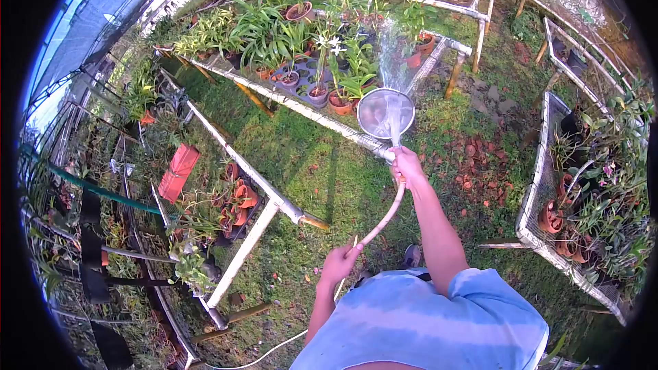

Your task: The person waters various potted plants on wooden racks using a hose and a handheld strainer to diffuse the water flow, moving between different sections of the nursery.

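Observation:
My right hand [408,166] is closed round the hose end, just below a round mesh strainer [375,115]. Water sprays from there over the potted plants on the raised bench [301,108]. Lower and to the left, my left hand [337,264] grips the pale hose [385,220], which curves up between both hands. Near the spray stand a plant with white flowers [329,44] and terracotta pots [340,103].
At left, another bench [240,255] holds orange pots [245,196] beside a red planter [179,172]. A wire-mesh bench [531,199] with plants stands at right. Broken red shards [473,164] lie on the grass, and a thin hose [264,358] trails below.

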### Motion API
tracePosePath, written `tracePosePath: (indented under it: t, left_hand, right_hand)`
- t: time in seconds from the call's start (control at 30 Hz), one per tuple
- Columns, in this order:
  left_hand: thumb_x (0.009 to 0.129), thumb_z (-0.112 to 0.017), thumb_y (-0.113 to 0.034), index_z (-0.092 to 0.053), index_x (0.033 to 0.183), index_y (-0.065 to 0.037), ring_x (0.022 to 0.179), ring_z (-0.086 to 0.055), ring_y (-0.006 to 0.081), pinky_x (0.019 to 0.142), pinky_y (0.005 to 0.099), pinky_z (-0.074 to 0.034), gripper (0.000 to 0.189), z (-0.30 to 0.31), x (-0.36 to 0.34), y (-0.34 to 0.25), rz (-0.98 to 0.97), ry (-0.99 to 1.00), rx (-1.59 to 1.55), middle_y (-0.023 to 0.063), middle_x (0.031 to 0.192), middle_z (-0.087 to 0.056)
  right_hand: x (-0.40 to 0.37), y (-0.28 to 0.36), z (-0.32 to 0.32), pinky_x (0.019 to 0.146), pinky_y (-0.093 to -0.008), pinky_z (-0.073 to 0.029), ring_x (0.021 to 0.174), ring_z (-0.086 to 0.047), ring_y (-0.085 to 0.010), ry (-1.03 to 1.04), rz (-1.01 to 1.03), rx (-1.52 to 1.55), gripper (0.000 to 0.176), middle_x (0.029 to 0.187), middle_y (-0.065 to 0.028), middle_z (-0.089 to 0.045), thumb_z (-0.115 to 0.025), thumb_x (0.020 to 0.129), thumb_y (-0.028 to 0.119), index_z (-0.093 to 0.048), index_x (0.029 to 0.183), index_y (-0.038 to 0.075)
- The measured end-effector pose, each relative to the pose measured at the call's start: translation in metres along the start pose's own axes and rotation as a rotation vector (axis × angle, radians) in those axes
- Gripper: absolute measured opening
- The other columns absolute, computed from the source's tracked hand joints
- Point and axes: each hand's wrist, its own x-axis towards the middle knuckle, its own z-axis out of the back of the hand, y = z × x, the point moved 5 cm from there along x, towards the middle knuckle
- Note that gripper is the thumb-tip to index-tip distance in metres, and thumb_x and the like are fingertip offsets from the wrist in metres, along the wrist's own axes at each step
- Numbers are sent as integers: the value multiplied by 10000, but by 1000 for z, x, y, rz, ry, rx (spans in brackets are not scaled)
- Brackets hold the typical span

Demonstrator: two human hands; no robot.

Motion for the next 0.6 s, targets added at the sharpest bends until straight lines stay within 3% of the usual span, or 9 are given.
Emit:
tracePosePath:
  t: [0.23, 0.37, 0.47, 0.57, 0.6]
  left_hand:
    - [891, -555, -602, -655, 769, -19, 548, -548, 203, 559, 380, -434, 604, 27, -27, 29, 69, 24, -85, 88, 581, -565]
    - [891, -551, -607, -668, 810, -16, 551, -519, 189, 556, 367, -424, 608, 43, -31, 72, 35, 3, 7, 73, 581, -546]
    - [900, -557, -580, -678, 871, -32, 551, -499, 174, 548, 353, -411, 562, 65, -50, 91, -30, 15, -1, 61, 571, -519]
    - [918, -591, -506, -585, 661, -8, 532, -409, 122, 487, 332, -342, 560, 84, -72, 125, -89, -37, -85, 20, 542, -452]
    - [915, -599, -497, -580, 664, 2, 530, -399, 123, 486, 336, -341, 558, 92, -82, 134, -91, -67, -108, 17, 538, -441]
  right_hand:
    - [-22, -36, -30, 372, -238, -303, 453, -364, -69, 38, -73, -6, 197, 623, 15, -405, -446, 993, 203, -547, 1082, 59]
    - [-29, -55, -50, 373, -233, -302, 453, -374, -68, -55, -17, 85, 188, 620, 17, -400, -464, 983, 189, -546, 1089, 57]
    - [-44, -83, -78, 376, -234, -300, 447, -366, -71, 39, -51, 6, 204, 630, 9, -408, -456, 996, 209, -543, 1095, 53]
    - [-72, -106, -112, 381, -236, -303, 449, -356, -70, 22, -41, -9, 221, 640, 3, -414, -448, 1006, 226, -540, 1097, 47]
    - [-79, -113, -122, 382, -236, -303, 450, -354, -69, -9, -32, -7, 220, 640, 3, -414, -449, 1006, 224, -540, 1097, 47]
